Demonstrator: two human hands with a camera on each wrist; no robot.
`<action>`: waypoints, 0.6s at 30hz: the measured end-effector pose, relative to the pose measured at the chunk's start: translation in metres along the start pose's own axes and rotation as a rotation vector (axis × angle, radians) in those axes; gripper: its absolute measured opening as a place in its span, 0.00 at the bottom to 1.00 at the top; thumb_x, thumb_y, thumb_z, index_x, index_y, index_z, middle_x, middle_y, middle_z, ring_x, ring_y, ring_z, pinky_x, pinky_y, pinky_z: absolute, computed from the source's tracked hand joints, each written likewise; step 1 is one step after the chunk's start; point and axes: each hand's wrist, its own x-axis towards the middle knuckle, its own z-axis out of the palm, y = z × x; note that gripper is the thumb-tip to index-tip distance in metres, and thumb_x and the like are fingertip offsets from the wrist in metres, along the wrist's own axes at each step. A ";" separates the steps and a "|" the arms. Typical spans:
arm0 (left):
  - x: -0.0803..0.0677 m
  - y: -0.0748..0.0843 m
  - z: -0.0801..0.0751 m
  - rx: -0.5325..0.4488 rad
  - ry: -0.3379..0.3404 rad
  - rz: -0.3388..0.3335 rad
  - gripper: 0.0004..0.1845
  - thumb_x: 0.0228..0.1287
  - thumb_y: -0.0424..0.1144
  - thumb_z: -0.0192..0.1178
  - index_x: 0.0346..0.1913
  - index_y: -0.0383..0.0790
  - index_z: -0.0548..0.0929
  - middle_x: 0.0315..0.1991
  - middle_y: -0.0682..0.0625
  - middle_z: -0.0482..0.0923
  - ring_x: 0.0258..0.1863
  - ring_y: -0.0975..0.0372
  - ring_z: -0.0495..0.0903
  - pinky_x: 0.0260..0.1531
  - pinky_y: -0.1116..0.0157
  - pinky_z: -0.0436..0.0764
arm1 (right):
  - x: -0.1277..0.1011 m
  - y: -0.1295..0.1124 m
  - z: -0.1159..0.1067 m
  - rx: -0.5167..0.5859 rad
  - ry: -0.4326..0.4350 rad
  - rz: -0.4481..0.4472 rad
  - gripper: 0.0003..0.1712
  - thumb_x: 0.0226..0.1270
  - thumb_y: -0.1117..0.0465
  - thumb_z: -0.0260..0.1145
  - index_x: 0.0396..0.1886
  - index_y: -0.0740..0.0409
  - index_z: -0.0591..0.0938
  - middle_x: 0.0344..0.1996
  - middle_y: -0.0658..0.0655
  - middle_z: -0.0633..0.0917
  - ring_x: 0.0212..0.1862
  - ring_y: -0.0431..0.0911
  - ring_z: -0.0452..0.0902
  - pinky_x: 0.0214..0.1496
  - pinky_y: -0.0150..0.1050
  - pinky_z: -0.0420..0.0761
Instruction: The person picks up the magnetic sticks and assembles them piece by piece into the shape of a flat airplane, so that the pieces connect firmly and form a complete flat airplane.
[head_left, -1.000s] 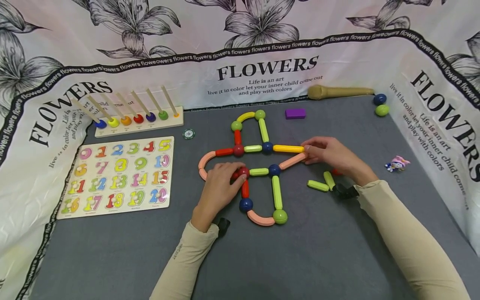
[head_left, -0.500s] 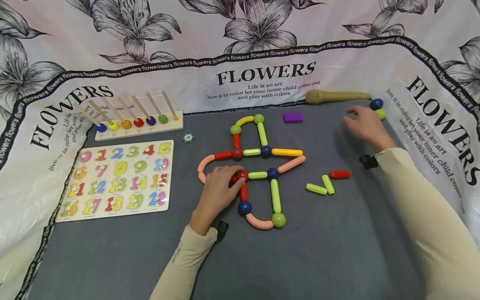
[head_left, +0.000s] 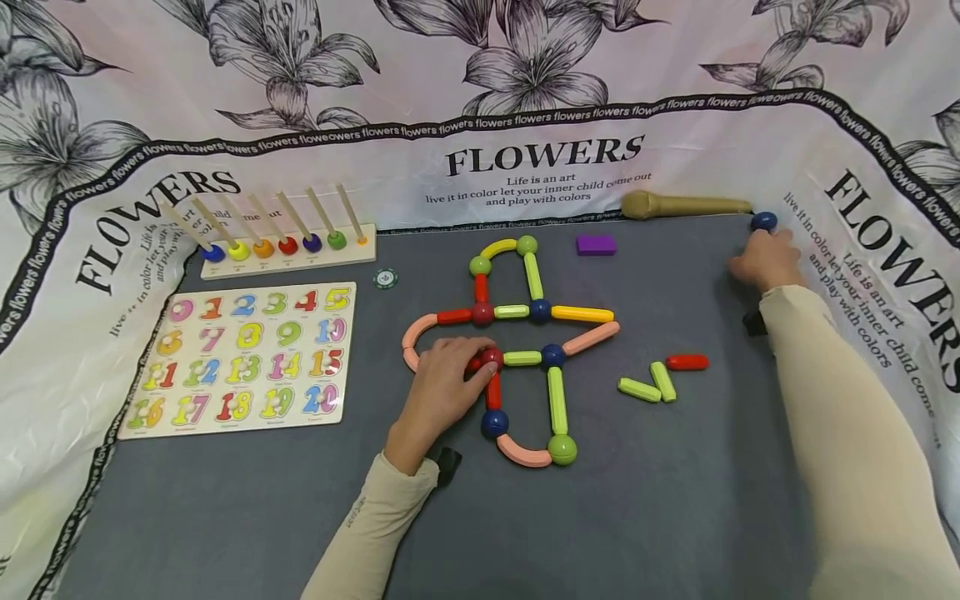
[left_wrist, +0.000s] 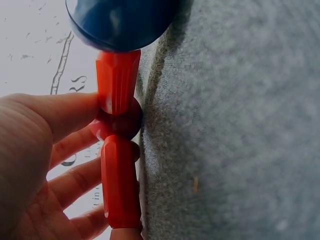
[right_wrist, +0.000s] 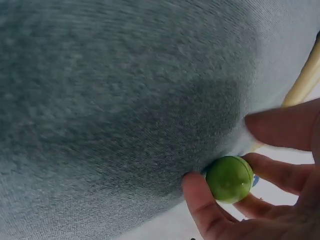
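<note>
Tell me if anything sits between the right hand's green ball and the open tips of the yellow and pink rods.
Nothing visible: the right hand pinches the green ball; only bare grey mat lies toward the rod tips.

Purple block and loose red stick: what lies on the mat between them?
Nothing: in the head view the grey mat is bare between the purple block and the loose red stick.

Long beige sleeves (head_left: 847, 433), black wrist straps (head_left: 447, 463)

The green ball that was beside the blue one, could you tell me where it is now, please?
The green ball is in the right hand, between its fingers, at the mat's far right corner beside the blue ball.
</note>
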 end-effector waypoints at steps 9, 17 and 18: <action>0.001 0.001 -0.002 -0.003 -0.010 -0.016 0.15 0.78 0.44 0.66 0.62 0.45 0.88 0.53 0.46 0.87 0.59 0.43 0.79 0.59 0.42 0.76 | -0.006 -0.006 0.010 0.002 0.048 -0.218 0.28 0.64 0.73 0.53 0.61 0.88 0.74 0.56 0.88 0.75 0.49 0.75 0.71 0.53 0.67 0.71; 0.001 0.002 -0.001 -0.003 -0.013 -0.027 0.16 0.78 0.44 0.66 0.62 0.45 0.88 0.55 0.46 0.87 0.61 0.42 0.79 0.59 0.40 0.75 | -0.032 -0.040 0.018 0.128 -0.143 -0.250 0.24 0.79 0.67 0.61 0.69 0.75 0.75 0.59 0.80 0.78 0.45 0.62 0.83 0.44 0.52 0.81; 0.001 0.002 -0.001 -0.004 -0.014 -0.028 0.16 0.78 0.44 0.66 0.62 0.45 0.88 0.55 0.46 0.87 0.61 0.42 0.78 0.60 0.40 0.75 | -0.036 -0.043 0.020 0.151 -0.173 -0.254 0.24 0.79 0.67 0.62 0.70 0.74 0.75 0.60 0.79 0.78 0.44 0.60 0.85 0.42 0.49 0.82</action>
